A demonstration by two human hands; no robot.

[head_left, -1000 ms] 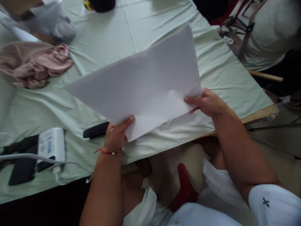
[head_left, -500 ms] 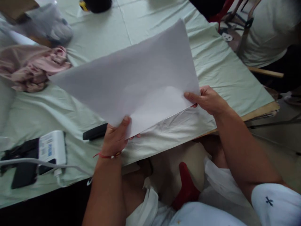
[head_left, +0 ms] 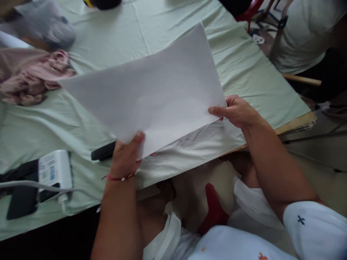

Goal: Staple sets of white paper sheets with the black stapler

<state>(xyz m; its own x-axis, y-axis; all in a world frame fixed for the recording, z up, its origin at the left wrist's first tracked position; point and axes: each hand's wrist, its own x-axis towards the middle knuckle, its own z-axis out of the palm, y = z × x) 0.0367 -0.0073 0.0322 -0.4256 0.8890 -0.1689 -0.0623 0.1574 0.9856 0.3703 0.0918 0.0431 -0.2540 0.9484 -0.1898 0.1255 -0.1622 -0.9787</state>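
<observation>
A large white sheet of paper [head_left: 151, 86] is held flat above the table, tilted slightly toward me. My left hand [head_left: 125, 157] pinches its near corner, thumb on top. My right hand [head_left: 236, 111] grips the sheet's right corner. Under the paper lies the pale green cloth [head_left: 108, 39] that covers the table. A black marker-like object [head_left: 103, 151] lies on the cloth just left of my left hand.
A pink crumpled garment [head_left: 32, 76] and a grey cloth [head_left: 48, 25] lie at the far left. A white box with a label [head_left: 52, 169], a white cable [head_left: 32, 186] and a dark phone [head_left: 18, 202] sit at the near left. Another person in a white shirt [head_left: 306, 32] stands at the right.
The sheet has shifted a little to the left and flattened out. Both hands kept their grip on its corners and moved slightly away from me.
</observation>
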